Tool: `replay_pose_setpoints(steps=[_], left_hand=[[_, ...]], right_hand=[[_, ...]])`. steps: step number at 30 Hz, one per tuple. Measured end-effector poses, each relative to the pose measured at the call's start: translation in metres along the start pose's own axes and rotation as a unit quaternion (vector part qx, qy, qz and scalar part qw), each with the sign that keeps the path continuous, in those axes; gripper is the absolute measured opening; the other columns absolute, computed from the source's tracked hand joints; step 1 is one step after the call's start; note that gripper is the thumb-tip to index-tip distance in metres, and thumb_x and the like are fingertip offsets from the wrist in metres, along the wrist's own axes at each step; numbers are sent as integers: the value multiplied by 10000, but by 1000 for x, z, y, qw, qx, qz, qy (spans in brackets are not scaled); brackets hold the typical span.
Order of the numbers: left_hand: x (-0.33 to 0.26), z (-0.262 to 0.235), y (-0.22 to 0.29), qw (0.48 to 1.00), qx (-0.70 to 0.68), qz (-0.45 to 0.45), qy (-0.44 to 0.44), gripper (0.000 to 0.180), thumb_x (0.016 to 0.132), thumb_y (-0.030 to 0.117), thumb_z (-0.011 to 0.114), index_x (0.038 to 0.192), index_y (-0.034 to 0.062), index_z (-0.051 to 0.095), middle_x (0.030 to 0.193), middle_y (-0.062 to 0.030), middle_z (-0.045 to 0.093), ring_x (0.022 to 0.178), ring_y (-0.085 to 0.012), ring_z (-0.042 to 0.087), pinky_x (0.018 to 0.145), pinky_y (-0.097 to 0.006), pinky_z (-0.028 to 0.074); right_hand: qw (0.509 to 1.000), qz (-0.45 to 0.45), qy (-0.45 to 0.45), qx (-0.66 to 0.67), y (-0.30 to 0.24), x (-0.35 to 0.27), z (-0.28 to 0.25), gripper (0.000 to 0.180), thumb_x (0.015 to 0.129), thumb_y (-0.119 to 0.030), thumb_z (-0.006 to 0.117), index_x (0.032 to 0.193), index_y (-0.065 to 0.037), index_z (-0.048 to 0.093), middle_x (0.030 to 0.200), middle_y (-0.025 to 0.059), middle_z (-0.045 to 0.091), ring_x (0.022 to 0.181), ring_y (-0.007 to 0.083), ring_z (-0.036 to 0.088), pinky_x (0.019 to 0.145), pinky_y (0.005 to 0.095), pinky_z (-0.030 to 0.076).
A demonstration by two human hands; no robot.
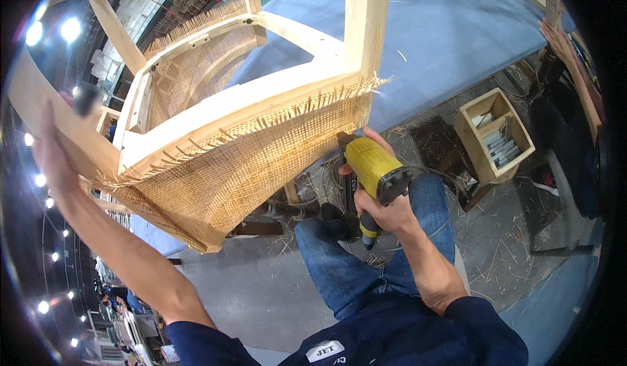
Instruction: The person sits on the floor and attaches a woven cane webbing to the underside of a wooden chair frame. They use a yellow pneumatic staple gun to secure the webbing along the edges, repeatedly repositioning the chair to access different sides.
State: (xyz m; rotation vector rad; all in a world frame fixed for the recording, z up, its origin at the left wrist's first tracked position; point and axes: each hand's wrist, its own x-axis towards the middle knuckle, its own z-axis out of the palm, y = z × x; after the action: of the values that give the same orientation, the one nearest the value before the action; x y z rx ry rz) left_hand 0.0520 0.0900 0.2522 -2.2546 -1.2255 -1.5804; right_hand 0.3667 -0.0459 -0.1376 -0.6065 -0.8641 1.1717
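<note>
A pale wooden chair frame (235, 101) stands tilted on the padded blue table, its legs pointing up. Woven cane webbing (228, 163) stretches over the near side, with cut strand ends sticking out along the wooden rail. My left hand (57, 160) is at the far left, wrapped round the frame's wide wooden member; part of its fingers is hidden or blurred. My right hand (388, 212) grips a yellow and black pneumatic staple gun (372, 160). The gun's nose is close to the webbing by the right corner; whether it touches, I cannot tell.
The blue table (450, 46) spreads behind the chair. An open wooden box (471, 141) holding several metal staple strips (501, 149) stands at right. Another person's hand (556, 39) touches a wooden piece at far right. Cane scraps litter the grey floor (496, 255); an air hose trails nearby.
</note>
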Motion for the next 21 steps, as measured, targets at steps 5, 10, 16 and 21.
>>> replay_pose_setpoints(steps=[5,10,16,21], left_hand=[[-101,18,-21,996,-32,-71,54,745,917,394,744,1430,-42,423,1126,-171,663,1062,-245,644,979,-365,497],[-106,22,-24,993,-63,-79,67,790,899,409,764,1441,-36,400,1177,-197,638,1055,-268,660,931,-378,546],[-112,17,-25,983,-78,-130,102,779,903,375,764,1465,-19,397,1191,-186,640,1089,-271,645,950,-350,531],[-106,26,-18,994,-74,-52,65,734,930,328,739,1478,-16,395,1213,-181,639,1139,-261,633,998,-351,510]], right_hand=[[999,-24,-10,-30,5,4,0,942,759,154,504,1595,-99,150,1114,194,654,560,109,608,518,234,514],[1000,28,3,-14,3,4,1,948,726,152,544,1582,-104,227,1100,119,666,675,119,623,554,245,528],[993,39,4,-109,1,5,2,948,707,140,532,1574,-93,227,1031,115,652,668,139,617,548,268,524],[996,50,8,-74,-2,10,3,955,693,133,496,1580,-96,228,961,177,631,538,135,573,484,271,474]])
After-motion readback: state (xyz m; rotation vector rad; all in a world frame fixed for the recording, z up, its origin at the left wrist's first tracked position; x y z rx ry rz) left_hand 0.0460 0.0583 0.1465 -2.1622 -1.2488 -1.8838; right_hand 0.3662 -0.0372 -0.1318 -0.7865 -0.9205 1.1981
